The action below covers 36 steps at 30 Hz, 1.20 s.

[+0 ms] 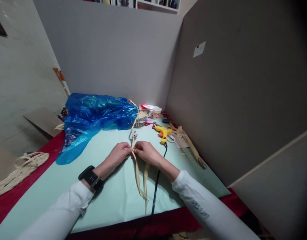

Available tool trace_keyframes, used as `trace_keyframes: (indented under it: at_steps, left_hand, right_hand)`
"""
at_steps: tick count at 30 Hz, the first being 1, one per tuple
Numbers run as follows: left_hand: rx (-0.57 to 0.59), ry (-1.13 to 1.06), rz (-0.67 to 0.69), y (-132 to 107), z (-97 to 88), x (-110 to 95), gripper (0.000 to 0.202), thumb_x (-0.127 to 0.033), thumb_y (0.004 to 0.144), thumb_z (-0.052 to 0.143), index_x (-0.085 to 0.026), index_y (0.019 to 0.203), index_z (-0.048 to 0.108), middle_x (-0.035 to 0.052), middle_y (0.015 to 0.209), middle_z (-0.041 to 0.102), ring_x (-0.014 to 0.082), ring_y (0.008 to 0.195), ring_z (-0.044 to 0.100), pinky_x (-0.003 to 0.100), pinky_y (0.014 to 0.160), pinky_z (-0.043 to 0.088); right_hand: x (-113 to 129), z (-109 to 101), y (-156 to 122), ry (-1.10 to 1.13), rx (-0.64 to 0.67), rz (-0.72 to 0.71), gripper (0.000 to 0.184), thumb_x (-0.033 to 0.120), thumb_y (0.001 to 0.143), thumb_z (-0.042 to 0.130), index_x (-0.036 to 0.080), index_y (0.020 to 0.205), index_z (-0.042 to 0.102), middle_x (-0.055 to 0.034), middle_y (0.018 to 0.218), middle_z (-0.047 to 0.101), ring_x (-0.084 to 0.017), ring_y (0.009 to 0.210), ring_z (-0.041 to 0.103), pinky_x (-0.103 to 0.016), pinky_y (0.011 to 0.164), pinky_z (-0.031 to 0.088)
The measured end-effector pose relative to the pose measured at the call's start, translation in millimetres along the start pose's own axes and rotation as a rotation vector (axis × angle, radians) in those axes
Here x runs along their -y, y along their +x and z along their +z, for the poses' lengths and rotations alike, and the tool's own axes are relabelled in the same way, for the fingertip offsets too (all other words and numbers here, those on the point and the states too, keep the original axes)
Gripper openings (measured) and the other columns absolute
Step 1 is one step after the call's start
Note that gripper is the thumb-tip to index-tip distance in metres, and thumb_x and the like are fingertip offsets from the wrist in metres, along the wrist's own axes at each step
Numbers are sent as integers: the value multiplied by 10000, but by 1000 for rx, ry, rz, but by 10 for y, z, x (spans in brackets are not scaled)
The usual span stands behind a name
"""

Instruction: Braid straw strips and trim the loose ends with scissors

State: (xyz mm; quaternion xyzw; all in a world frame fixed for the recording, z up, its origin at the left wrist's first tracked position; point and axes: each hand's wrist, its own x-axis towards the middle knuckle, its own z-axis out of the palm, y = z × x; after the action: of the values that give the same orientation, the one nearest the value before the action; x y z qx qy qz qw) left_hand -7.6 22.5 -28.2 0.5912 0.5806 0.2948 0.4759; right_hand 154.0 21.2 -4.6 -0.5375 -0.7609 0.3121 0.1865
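Observation:
A pale straw braid runs down from a small woven basket at the back of the table. My left hand pinches the braid's lower end from the left. From the other side, my right hand is closed on it at the same spot, the fingertips of both hands almost meeting. Below the fingers, loose strands hang toward the front edge of the table. Exactly how the strands cross between the fingertips is too small to make out.
A yellow glue gun lies right of my hands, its black cord running to the front edge. Beyond it are straw bundles and a paper cup. Blue plastic covers the back left. A woven straw piece lies at far left.

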Motion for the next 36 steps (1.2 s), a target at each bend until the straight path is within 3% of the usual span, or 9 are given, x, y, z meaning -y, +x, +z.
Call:
trace_keyframes:
  at_steps: [5, 8, 14, 18, 21, 23, 25, 32, 36]
  left_hand:
    - [-37, -39, -13, 31, 20, 50, 358, -339, 946, 648, -179, 1264, 618, 101, 1278, 652, 250, 1047, 674, 458, 862, 583]
    - [-46, -85, -23, 31, 37, 77, 368, -336, 939, 656, -181, 1271, 617, 102, 1297, 644, 254, 1053, 671, 452, 855, 586]
    - [-14, -195, -52, 0, 3, 96, 353, -339, 946, 648, -177, 1260, 619, 102, 1268, 656, 242, 1030, 677, 447, 846, 588]
    - [46, -266, -56, -14, -90, 104, 346, -340, 950, 643, -176, 1254, 619, 99, 1254, 659, 241, 1024, 679, 448, 847, 588]
    - [92, -310, -57, -6, -148, 110, 349, -341, 952, 641, -176, 1258, 616, 100, 1256, 657, 243, 1030, 678, 454, 854, 586]
    - [123, -329, -57, 2, -175, 106, 351, -341, 951, 642, -176, 1260, 615, 101, 1261, 655, 245, 1036, 676, 458, 859, 585]
    - [147, -335, -58, 6, -190, 95, 352, -341, 951, 642, -175, 1260, 615, 102, 1261, 655, 246, 1039, 676, 459, 862, 584]
    - [171, -282, -29, -54, -153, 39, 351, -342, 951, 643, -172, 1257, 617, 102, 1256, 658, 245, 1035, 677, 457, 860, 584]
    - [115, -230, 4, -91, -117, 21, 355, -343, 954, 637, -178, 1267, 609, 99, 1252, 658, 242, 1023, 679, 454, 852, 586]
  right_hand:
    - [124, 14, -124, -265, -120, 5, 235, 363, 988, 598, 145, 1026, 679, -54, 1005, 713, -202, 929, 686, -417, 862, 551]
    - [177, 95, -170, -379, -172, -5, 197, 276, 979, 548, 134, 992, 684, -97, 925, 739, -249, 881, 706, -394, 786, 523]
    - [271, 309, -247, -480, -163, -142, 253, 103, 933, 468, 73, 1106, 650, -216, 980, 743, -313, 882, 711, -372, 704, 473]
    - [298, 375, -293, -430, -132, -257, 255, 31, 903, 479, 94, 1065, 666, -215, 1053, 739, -293, 967, 683, -348, 735, 461]
    - [259, 263, -265, -316, -149, -254, 132, 179, 926, 574, 149, 945, 701, -141, 948, 766, -255, 870, 690, -320, 726, 443]
    - [201, 131, -203, -212, -198, -185, 288, 323, 999, 507, 159, 877, 710, -113, 852, 758, -233, 814, 687, -316, 722, 440]
    - [133, 18, -123, -100, -237, -118, 364, 351, 1051, 412, 144, 978, 702, -117, 943, 745, -228, 900, 681, -332, 783, 467]
    - [-11, 109, 48, 226, 132, -42, 295, 347, 982, 623, 154, 1205, 629, -81, 1158, 672, -201, 946, 685, -392, 805, 596]
    - [-48, 139, 59, 278, 176, -4, 319, 347, 976, 630, 160, 1234, 622, -91, 1212, 658, -218, 994, 677, -410, 831, 590]
